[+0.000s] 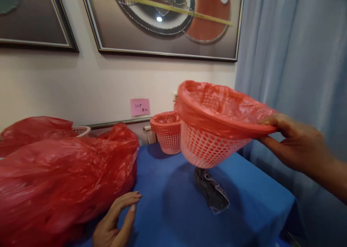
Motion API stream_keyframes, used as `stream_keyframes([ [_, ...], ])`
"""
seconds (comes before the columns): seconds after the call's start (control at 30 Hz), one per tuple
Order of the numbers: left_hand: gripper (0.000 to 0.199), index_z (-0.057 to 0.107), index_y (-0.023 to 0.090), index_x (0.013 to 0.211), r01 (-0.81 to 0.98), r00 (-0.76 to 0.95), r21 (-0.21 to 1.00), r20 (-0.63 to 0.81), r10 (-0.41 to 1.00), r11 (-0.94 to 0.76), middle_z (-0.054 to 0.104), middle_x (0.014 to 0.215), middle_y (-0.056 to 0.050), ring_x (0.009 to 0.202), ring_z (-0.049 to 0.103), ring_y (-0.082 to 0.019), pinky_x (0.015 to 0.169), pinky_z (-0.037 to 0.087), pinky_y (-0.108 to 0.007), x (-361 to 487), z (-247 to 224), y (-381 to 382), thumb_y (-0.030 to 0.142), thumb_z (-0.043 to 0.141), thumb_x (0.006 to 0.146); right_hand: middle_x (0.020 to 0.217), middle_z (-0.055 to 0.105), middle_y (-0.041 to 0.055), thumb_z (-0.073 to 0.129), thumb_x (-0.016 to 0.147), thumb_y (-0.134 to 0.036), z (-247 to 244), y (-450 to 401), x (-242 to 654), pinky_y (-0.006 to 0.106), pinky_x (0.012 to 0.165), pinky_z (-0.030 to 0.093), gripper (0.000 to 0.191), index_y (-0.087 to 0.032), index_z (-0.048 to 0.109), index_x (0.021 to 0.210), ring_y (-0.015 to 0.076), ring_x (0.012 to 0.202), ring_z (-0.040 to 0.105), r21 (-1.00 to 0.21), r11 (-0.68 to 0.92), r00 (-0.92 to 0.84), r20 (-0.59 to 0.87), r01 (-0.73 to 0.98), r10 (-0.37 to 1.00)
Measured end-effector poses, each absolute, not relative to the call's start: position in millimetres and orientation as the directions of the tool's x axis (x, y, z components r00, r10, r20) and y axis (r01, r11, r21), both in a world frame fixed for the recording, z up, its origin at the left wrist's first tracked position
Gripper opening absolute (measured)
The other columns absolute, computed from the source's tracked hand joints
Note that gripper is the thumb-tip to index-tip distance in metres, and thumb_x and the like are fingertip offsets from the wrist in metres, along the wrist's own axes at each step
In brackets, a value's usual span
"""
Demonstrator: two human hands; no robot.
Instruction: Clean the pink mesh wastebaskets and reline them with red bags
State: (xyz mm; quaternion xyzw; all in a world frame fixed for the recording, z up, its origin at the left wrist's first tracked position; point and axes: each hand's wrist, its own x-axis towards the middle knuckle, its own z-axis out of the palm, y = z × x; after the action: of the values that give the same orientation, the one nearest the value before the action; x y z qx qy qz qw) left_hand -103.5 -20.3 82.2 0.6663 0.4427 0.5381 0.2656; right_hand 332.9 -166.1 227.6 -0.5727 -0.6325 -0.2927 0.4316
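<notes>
A blue-covered table (173,218) is set against a cream wall, with a pale blue curtain (292,59) hanging just past its right edge. Most of the left half is taken up by a large red plastic bag (67,178), bulging and slumped towards the middle; behind it a second red bag (32,131) is draped over a white basket (81,130) whose rim alone shows. The middle and right of the cloth are largely bare, so open room for movement lies there, bounded by the table's right edge and the curtain.

A red mesh basket lined with a red bag (217,128) is held in the air above the middle of the table, tilted with its mouth turned up and away. It is gripped at its near rim by the right hand (292,146), thumb on top and fingers beneath, which is why it hangs at a slant. A second lined red basket (166,133) stands upright at the back, by the wall, under a pink note (140,107).

A crumpled grey wrapper (213,193) lies on the cloth directly below the held basket.

The left hand (116,221) is held open and empty, fingers loosely curved, just beside the large bag's lower edge.
</notes>
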Motion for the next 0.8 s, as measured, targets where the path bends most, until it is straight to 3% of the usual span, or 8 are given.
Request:
stream_keyframes([
  [0.23, 0.033, 0.082, 0.028, 0.082, 0.391, 0.087, 0.817, 0.426, 0.9, -0.424, 0.082, 0.096, -0.009, 0.099, 0.075, -0.036, 0.103, 0.056, -0.049, -94.9, 34.5, 13.2, 0.06, 0.078, 0.074, 0.068, 0.06, 0.0026, 0.063, 0.09, -0.042, 171.2, -138.3, 424.8, 0.035, 0.062, 0.04, 0.025, -0.027, 0.054, 0.072, 0.0197, 0.063, 0.055, -0.185, 0.042, 0.127, 0.806, 0.982, 0.578],
  [0.5, 0.033, 0.083, 0.031, 0.086, 0.504, 0.141, 0.781, 0.348, 0.927, -0.37, 0.083, 0.099, -0.006, 0.1, 0.076, -0.037, 0.1, 0.058, -0.048, -106.7, -3.6, 24.1, 0.062, 0.074, 0.078, 0.067, 0.061, 0.0046, 0.069, 0.081, -0.039, 138.2, -92.4, 455.2, 0.037, 0.065, 0.039, 0.03, -0.028, 0.047, 0.064, 0.0228, 0.066, 0.055, -0.297, -0.092, 0.264, 0.617, 0.951, 0.741],
  [0.8, 0.04, 0.083, 0.027, 0.083, 0.54, 0.145, 0.761, 0.337, 0.93, -0.36, 0.084, 0.093, -0.007, 0.092, 0.079, -0.032, 0.085, 0.064, -0.039, -110.9, -18.4, 35.9, 0.063, 0.068, 0.077, 0.072, 0.065, 0.0062, 0.062, 0.082, -0.036, 107.7, -51.4, 463.7, 0.035, 0.066, 0.043, 0.019, -0.026, 0.051, 0.07, 0.025, 0.071, 0.061, -0.16, -0.108, 0.19, 0.692, 0.981, 0.697],
])
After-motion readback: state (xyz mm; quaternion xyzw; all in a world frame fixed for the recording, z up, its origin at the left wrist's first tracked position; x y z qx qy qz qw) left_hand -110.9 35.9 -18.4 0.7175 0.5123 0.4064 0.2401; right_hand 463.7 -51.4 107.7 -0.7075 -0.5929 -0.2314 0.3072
